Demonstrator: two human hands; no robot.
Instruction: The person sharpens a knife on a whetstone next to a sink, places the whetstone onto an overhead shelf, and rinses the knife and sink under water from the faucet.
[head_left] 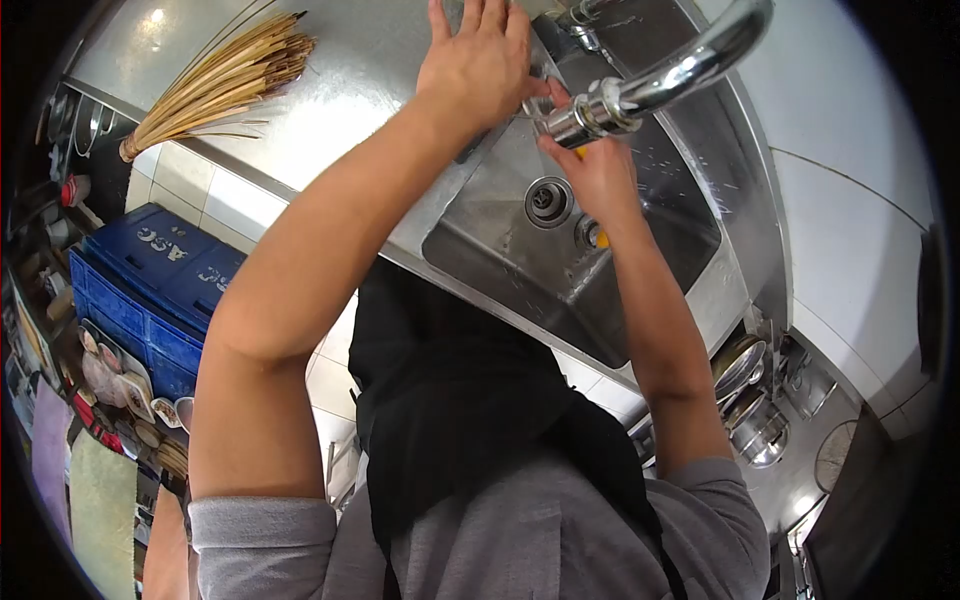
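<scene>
My left hand point(475, 65) is at the sink's left edge, back up, fingers stretched out and partly cut off by the top of the frame. A dark, flat edge point(482, 143) shows below it; what it belongs to is unclear. Below the chrome faucet spout point(580, 125), my right hand point(600, 175) has its fingers curled, close to my left thumb. A bit of yellow shows at its fingers, but what they hold is mostly hidden. The steel sink point(490, 255) lies beneath, wet, with a drain point(549, 202). Another yellow bit point(602, 238) shows beside my right wrist.
A stick broom point(220, 85) lies on the steel counter point(345, 65) at the left. Below stands a blue crate point(150, 260) with a lid. Pots and lids point(755, 425) are at lower right. The curved faucet arches over the sink beside a white wall point(850, 200).
</scene>
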